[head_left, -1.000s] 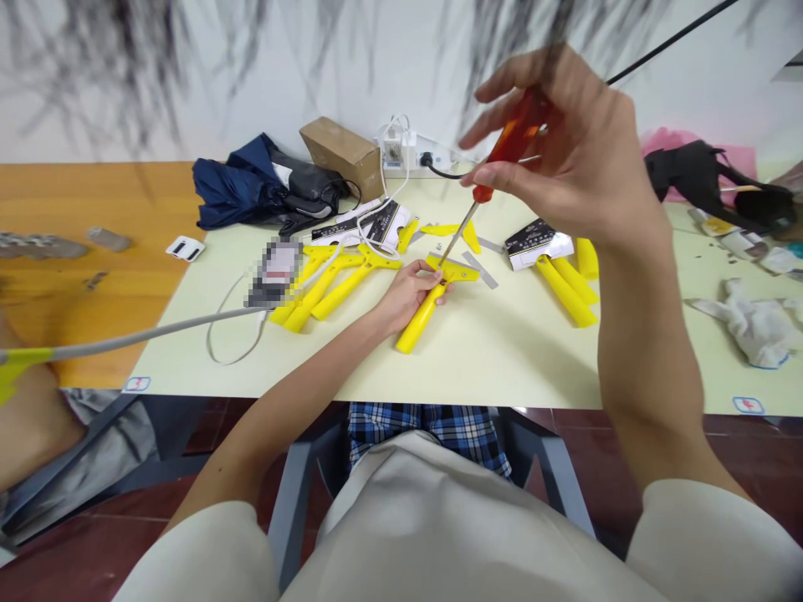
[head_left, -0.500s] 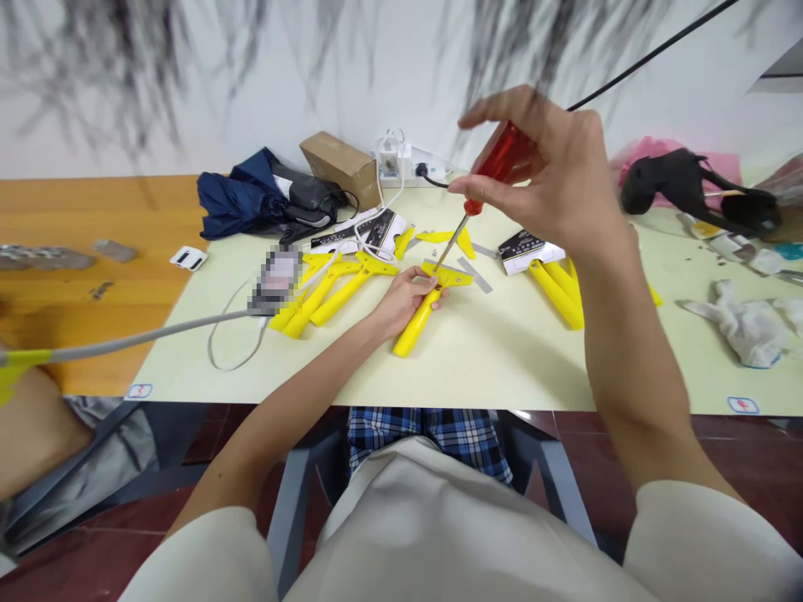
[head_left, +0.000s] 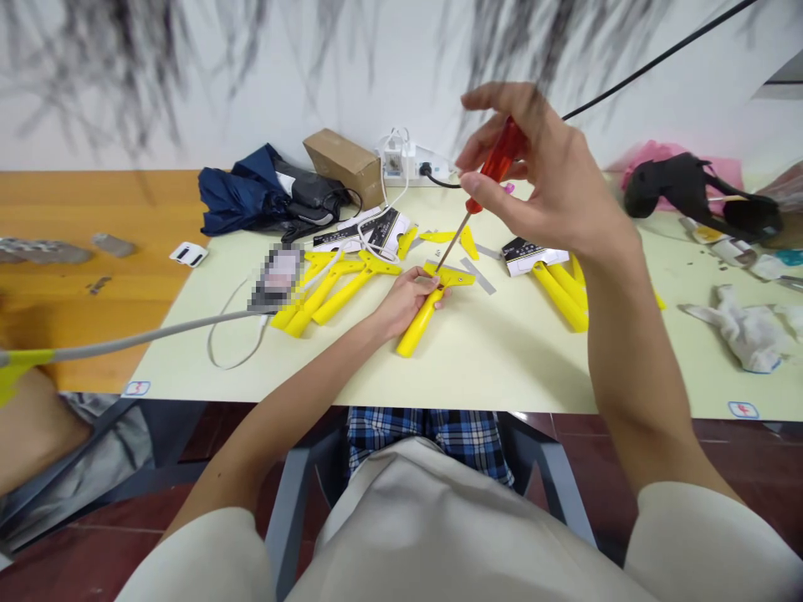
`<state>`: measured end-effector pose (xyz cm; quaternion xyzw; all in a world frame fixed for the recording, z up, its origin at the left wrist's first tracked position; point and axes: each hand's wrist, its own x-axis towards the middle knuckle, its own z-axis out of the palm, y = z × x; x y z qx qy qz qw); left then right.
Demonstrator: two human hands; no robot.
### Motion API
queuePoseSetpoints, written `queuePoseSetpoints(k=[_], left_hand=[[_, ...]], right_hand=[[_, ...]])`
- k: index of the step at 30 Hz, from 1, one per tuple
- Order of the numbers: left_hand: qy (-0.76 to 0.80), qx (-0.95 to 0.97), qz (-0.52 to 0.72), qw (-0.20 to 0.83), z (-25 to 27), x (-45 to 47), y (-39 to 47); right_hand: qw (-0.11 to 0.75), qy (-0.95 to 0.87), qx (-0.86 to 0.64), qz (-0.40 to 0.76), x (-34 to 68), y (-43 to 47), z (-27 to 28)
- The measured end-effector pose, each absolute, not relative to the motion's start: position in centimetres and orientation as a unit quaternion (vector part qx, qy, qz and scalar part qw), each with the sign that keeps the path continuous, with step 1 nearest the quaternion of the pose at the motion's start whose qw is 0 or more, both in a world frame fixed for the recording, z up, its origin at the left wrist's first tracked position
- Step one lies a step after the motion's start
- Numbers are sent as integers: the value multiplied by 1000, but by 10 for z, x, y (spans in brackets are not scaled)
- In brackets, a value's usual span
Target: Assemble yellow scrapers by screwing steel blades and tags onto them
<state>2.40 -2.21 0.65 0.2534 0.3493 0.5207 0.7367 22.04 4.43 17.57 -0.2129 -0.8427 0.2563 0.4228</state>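
Observation:
My left hand (head_left: 407,303) is closed around a yellow scraper (head_left: 416,328) at the neck below its wide head. The scraper is tilted, its handle towards me. My right hand (head_left: 545,171) has a loose grip on the red handle of a screwdriver (head_left: 500,163), some fingers lifted off it. The slanting metal shaft reaches down to the scraper's head, at or very near a screw hole; the exact contact is too small to see. Just past the head lie a flat metal blade (head_left: 478,276), loose yellow head pieces (head_left: 467,243) and tiny screws (head_left: 437,253).
Several yellow scrapers (head_left: 342,298) lie left of my hands, more (head_left: 560,297) on the right beside black-and-white packaging (head_left: 533,255). A phone (head_left: 276,280) with a cable is at the left. A cardboard box (head_left: 344,165) and a power strip (head_left: 407,163) stand against the wall. White gloves (head_left: 749,330) lie far right.
The fingers of my right hand have shifted around the red screwdriver handle, which shows more plainly now. The left hand and the scraper stay as they were; the view has moved slightly.

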Motion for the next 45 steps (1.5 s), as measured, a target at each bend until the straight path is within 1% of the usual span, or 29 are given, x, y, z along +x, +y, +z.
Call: queuePoseSetpoints(k=[2, 4, 9, 11, 13, 15, 17, 20, 23, 27, 29, 33, 36, 41, 43, 45], left_hand=[[350, 250, 523, 736, 6, 24, -22], [348, 253, 523, 736, 6, 24, -22], [345, 264, 522, 734, 6, 24, -23], [348, 260, 522, 734, 6, 24, -22], [352, 250, 523, 735, 6, 24, -22], [357, 245, 522, 735, 7, 24, -22], [361, 247, 521, 733, 8, 24, -22], [361, 254, 519, 732, 11, 25, -23], [354, 261, 518, 734, 12, 25, -24], [355, 254, 522, 733, 10, 25, -23], [353, 253, 524, 733, 9, 25, -23], [350, 248, 526, 734, 8, 25, -23], [353, 248, 523, 735, 9, 25, -23], [356, 255, 524, 731, 9, 23, -23], [354, 265, 520, 731, 9, 23, -24], [350, 274, 515, 733, 9, 23, -24]], right_hand=[[409, -842, -185, 299, 222, 45, 176], [417, -830, -191, 318, 222, 44, 175], [448, -822, -245, 251, 219, 37, 175], [432, -829, -247, 255, 220, 37, 177], [399, -840, -229, 289, 222, 38, 179], [387, -839, -209, 321, 224, 40, 180], [408, -829, -203, 325, 224, 42, 178], [449, -817, -224, 283, 222, 44, 173], [457, -815, -252, 252, 220, 47, 172], [414, -831, -199, 314, 223, 48, 174], [413, -829, -174, 335, 223, 47, 174], [442, -827, -228, 260, 222, 44, 172], [438, -831, -258, 223, 222, 44, 173], [384, -843, -213, 312, 226, 41, 181], [392, -833, -226, 318, 227, 38, 183], [407, -825, -253, 300, 225, 36, 183]])
